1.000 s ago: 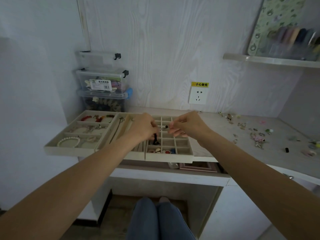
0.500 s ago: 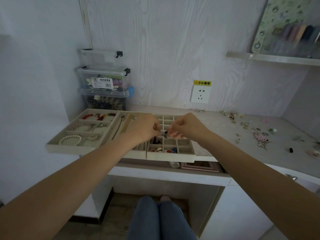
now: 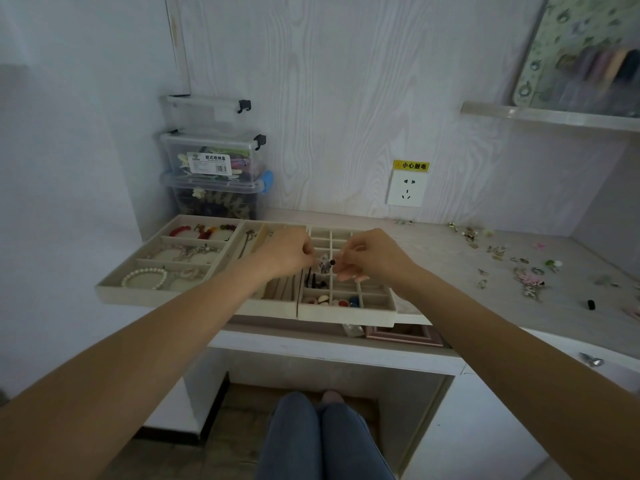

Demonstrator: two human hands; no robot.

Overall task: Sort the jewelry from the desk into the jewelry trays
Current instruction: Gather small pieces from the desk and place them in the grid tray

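Both hands (image 3: 325, 256) stay pinching a small dangly earring (image 3: 325, 264).

You are in a home room, at a built-in desk (image 3: 433, 258) in a corner. Stacked clear storage boxes (image 3: 211, 157) stand at centre left, a wall socket (image 3: 406, 190) with a yellow warning label at centre, a wall shelf (image 3: 554, 114) at upper right, and jewelry trays (image 3: 242, 299) lie before you.

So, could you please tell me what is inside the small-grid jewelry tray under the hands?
The grid tray shows small pieces in its front row: pale ones, a red one and a blue one. Both hands cover several middle compartments, so their contents cannot be seen.
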